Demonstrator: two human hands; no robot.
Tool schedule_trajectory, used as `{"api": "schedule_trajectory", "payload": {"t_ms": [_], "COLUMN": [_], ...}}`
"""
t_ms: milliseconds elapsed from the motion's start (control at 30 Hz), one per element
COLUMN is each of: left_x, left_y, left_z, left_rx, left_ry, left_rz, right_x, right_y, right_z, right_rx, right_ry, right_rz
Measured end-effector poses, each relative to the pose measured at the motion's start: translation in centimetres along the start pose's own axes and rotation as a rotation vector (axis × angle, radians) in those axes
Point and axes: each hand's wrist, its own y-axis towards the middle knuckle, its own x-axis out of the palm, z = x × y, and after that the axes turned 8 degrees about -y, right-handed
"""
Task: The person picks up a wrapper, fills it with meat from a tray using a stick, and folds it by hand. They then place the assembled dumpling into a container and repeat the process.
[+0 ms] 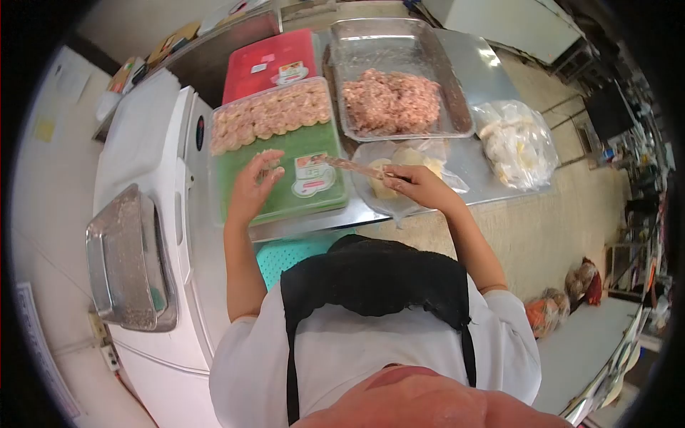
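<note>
My left hand (258,180) hovers over the green cutting board (275,203), thumb and fingers apart, with bits of minced meat stuck on the fingertips. My right hand (415,184) is closed round the handle of a flat, narrow spatula (354,167) smeared with meat, its blade pointing left towards the board's label. Rows of meat-topped pale rounds (275,118) lie across the board's far half. Below my right hand, pale yellow dough wrappers (386,187) lie in an opened plastic bag. Behind them, a metal tray (457,107) holds a mound of minced meat (391,102).
Behind the green board lies a red board (271,60). A knotted plastic bag (519,146) with pale contents sits on the steel table (467,160) at the right. On the white freezer (153,143) at left rest metal trays (125,260). A turquoise perforated stool or crate (285,257) is under the table edge.
</note>
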Motion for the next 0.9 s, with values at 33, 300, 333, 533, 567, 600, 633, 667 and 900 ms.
{"api": "schedule_trajectory", "payload": {"t_ms": [33, 300, 333, 533, 567, 600, 633, 667, 900], "left_x": [0.9, 11.5, 13.0, 19.5, 20.3, 21.0, 21.7, 22.5, 28.4], "left_y": [-0.1, -0.7, -0.6, 0.7, 1.0, 1.4, 1.9, 2.4, 4.8], "left_z": [0.5, 6.0, 5.8, 4.1, 3.9, 3.9, 3.8, 3.8, 1.9], "left_rx": [0.020, 0.046, 0.060, -0.004, -0.002, 0.003, 0.031, 0.058, 0.131], "left_ry": [-0.018, -0.367, -0.351, -0.106, -0.093, -0.081, -0.045, -0.011, 0.303], "left_rz": [-0.010, -0.263, -0.298, -0.202, -0.169, -0.133, -0.105, -0.075, 0.034], "right_x": [-0.4, -6.1, -7.0, -11.3, -11.8, -12.5, -13.3, -14.1, -19.2], "right_y": [-0.3, -4.0, -4.4, -5.2, -5.2, -5.1, -4.9, -4.8, -4.3], "right_z": [0.3, 2.6, 2.5, 6.0, 6.7, 7.1, 7.6, 8.0, 10.2], "right_rx": [-0.006, 0.109, 0.147, 0.183, 0.156, 0.125, 0.093, 0.094, 0.211], "right_ry": [-0.018, 0.053, 0.066, 0.110, 0.099, 0.085, 0.068, 0.067, 0.007], "right_rz": [-0.016, 0.072, 0.080, 0.057, 0.046, 0.035, 0.023, 0.005, -0.155]}}
